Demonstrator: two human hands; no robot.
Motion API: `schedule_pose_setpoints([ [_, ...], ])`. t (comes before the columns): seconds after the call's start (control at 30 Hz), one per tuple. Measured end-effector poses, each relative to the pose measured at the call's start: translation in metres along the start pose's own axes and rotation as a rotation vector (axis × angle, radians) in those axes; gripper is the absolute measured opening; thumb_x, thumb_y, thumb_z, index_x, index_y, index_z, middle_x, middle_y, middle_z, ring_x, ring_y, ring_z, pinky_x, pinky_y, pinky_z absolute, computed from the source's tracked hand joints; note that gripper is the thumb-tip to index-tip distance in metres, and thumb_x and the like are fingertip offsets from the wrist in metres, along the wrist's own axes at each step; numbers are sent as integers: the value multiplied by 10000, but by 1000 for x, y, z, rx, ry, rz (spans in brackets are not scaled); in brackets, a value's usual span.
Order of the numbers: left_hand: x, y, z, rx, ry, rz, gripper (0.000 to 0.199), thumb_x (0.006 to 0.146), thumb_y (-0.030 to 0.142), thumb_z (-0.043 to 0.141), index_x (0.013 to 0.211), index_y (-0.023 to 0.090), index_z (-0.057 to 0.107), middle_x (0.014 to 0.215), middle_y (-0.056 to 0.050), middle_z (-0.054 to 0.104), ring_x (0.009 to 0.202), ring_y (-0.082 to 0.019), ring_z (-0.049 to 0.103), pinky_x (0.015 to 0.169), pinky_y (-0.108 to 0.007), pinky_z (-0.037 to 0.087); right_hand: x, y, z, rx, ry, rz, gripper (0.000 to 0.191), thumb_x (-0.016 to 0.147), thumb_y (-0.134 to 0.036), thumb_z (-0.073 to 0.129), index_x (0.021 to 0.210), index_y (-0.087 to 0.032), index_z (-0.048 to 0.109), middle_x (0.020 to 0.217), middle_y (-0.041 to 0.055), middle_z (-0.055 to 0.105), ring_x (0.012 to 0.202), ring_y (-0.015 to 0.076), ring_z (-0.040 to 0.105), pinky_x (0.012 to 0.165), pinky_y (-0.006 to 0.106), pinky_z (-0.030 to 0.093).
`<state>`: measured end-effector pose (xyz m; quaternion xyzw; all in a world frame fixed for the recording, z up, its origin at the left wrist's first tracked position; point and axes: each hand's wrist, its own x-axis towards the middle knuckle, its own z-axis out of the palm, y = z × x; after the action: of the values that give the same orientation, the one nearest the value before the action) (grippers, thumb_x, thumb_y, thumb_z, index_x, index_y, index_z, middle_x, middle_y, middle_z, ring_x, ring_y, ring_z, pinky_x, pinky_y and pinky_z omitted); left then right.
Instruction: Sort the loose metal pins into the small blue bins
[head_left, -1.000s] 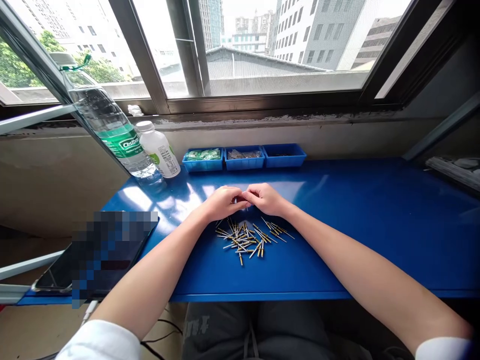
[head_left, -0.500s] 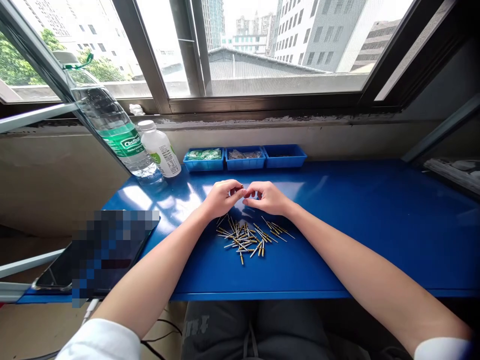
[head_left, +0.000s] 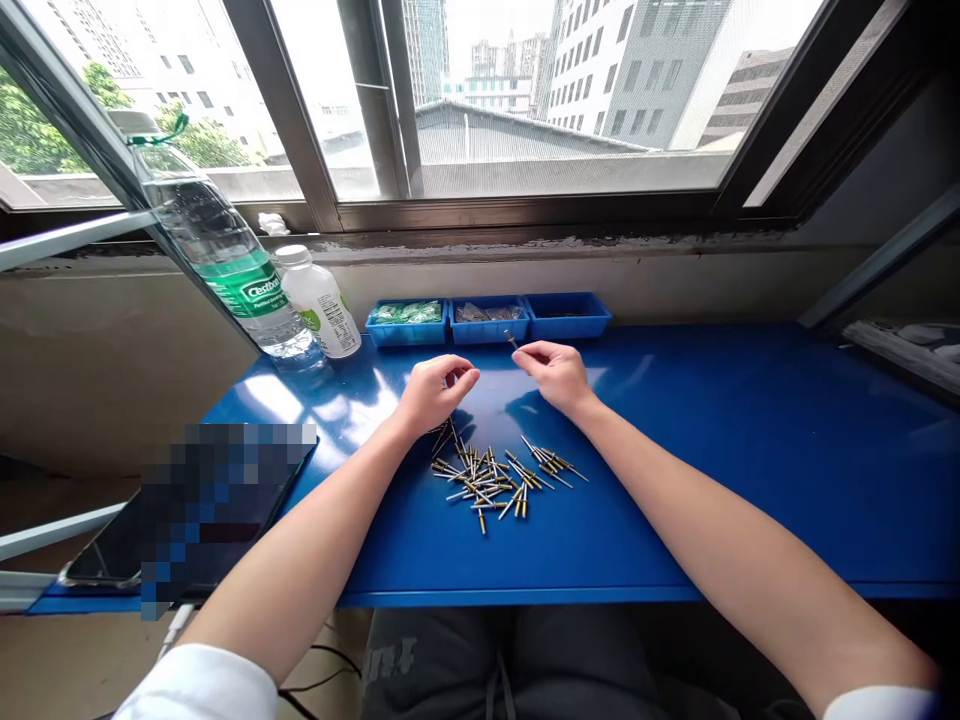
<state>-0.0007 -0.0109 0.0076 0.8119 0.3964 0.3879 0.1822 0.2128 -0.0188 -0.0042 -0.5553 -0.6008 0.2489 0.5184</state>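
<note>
My right hand (head_left: 553, 374) is held above the table, thumb and fingertips pinched on a small blind rivet (head_left: 511, 338) whose end points up toward the blue bins. My left hand (head_left: 441, 388) is to its left, fingers curled and thumb pressed near the index finger; whatever it may hold is hidden. Below both hands lies a loose pile of blind rivets (head_left: 487, 476), with gold-coloured bodies and thin silver pins. A few of them lie close under my left wrist.
Three blue bins stand along the wall: one with green packets (head_left: 407, 313), one with clear packets (head_left: 489, 314), one with dark contents (head_left: 568, 316). A large water bottle (head_left: 240, 270) and a white bottle (head_left: 319, 305) stand left. A dark device (head_left: 217, 510) lies at the table's left edge.
My hands, fingertips together before, have parted. The right hand has moved right and up, with the rivet now showing in its fingers. My left hand has shifted slightly left.
</note>
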Motion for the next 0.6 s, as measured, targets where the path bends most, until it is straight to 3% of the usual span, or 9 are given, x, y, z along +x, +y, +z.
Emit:
schedule_pose_setpoints([
  [0.13, 1, -12, -1, 95, 63, -89, 251, 843, 365, 541, 765, 162, 665, 690, -18, 668, 597, -117, 548, 594, -243, 412, 18, 29, -20, -80, 279, 110, 375, 723, -479, 634, 866, -147, 735, 766, 75, 708, 707, 205, 631, 654, 301, 469],
  [0.27, 2, -21, 0, 112, 101, -151, 234, 828, 351, 541, 793, 161, 672, 662, -10, 658, 586, -122, 553, 595, -243, 415, 32, 51, -43, -209, 412, 161, 336, 725, -433, 644, 849, -137, 746, 774, 87, 717, 739, 218, 644, 720, 322, 470],
  [0.6, 2, -24, 3, 140, 5, -178, 220, 813, 334, 541, 781, 171, 685, 723, -21, 693, 660, -145, 607, 620, -247, 422, 51, 76, -57, -299, 502, 244, 293, 722, -418, 654, 813, -159, 754, 745, 70, 720, 771, 221, 641, 858, 370, 447],
])
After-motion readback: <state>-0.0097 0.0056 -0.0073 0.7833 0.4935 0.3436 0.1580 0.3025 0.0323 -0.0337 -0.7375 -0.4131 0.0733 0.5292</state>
